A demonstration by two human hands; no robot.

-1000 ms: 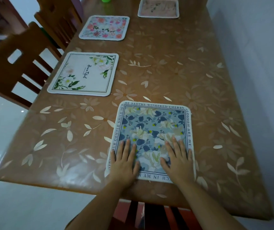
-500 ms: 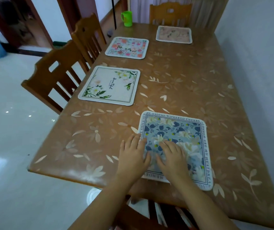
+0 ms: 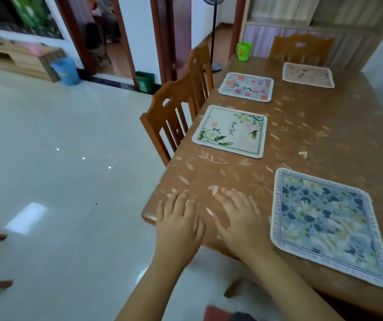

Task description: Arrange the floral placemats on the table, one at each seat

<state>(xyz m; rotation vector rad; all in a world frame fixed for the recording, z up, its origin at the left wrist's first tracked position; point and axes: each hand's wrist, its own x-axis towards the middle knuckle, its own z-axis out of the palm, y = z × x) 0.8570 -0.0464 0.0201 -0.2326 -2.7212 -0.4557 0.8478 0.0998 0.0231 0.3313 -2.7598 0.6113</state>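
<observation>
Head cam: our L hand (image 3: 179,225) & R hand (image 3: 239,218) flat, fingers straight, empty, side by side over table (image 3: 325,140) corner; blue placemat (image 3: 325,223) just beside R hand.

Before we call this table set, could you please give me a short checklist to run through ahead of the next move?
1. Hands free: left hand and right hand are flat over the table corner, holding nothing: ok.
2. Blue placemat lies flat at the near end, apart from both hands: ok.
3. White placemat sits before the nearer side chair: ok.
4. Pink placemat sits before the farther side chair: ok.
5. Beige placemat sits before the end chair: ok.
6. Spare placemats or unserved seats outside the view: cannot tell.
</observation>
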